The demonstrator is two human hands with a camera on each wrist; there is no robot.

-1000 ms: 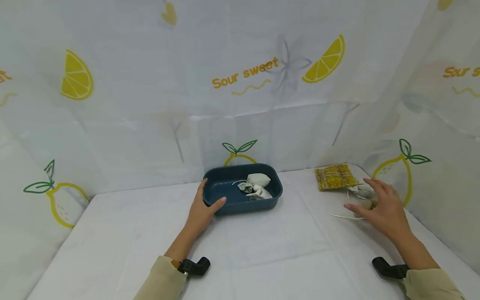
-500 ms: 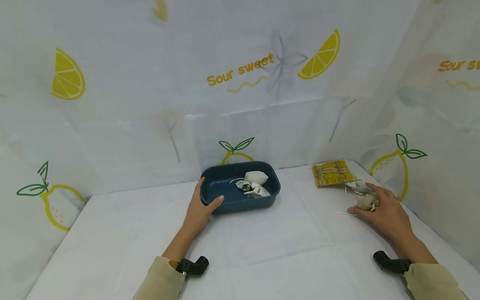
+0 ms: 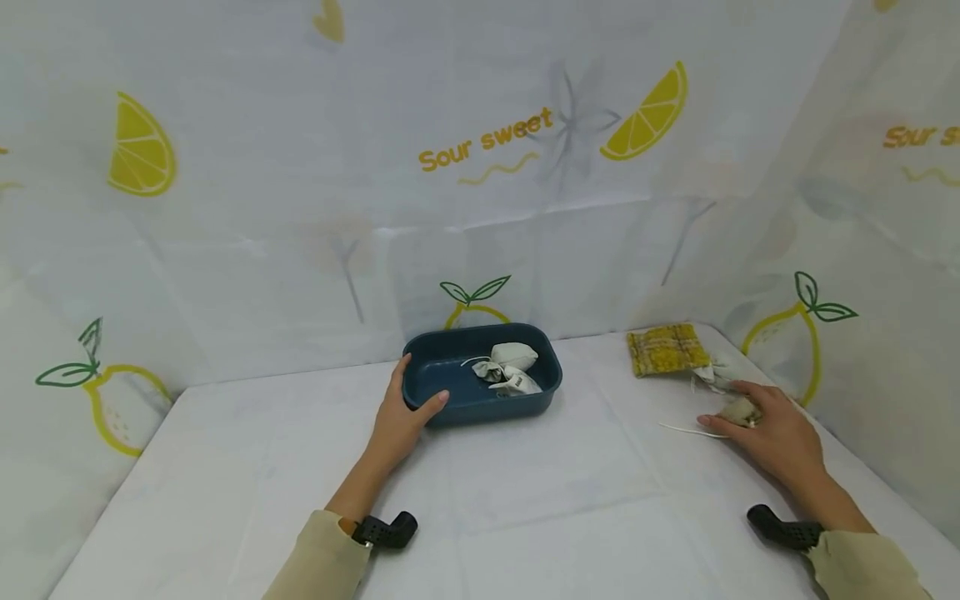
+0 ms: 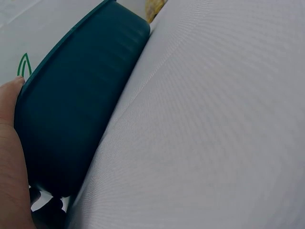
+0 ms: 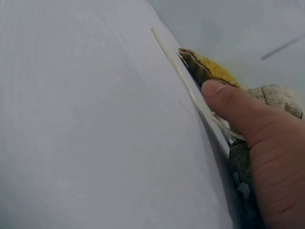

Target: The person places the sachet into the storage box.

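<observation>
My left hand [image 3: 399, 419] holds the left end of a dark blue plastic basin [image 3: 480, 411], thumb at the near rim and fingers round the end. Two small white cloth pouches [image 3: 514, 356] lie in the basin's right half, with a greyish tied end beside them. At the table's right side my right hand [image 3: 783, 429] grips a small beige cloth pouch [image 3: 741, 411] between thumb and fingers. Its white cord [image 3: 684, 430] trails left over the cloth. In the right wrist view the thumb [image 5: 228, 98] lies in front of the pouch [image 5: 281, 99] and hides part of it.
Behind the right hand lies a yellow-brown woven square pouch [image 3: 667, 350], with another pale pouch [image 3: 716, 377] partly under it. A white cloth [image 3: 517, 508] covers the table. Lemon-printed white sheets [image 3: 300, 208] stand as walls at the back and sides.
My right hand has come down onto the beige pouch, and its fingers have closed round it. The left hand stays at the basin, which has not moved on the table.
</observation>
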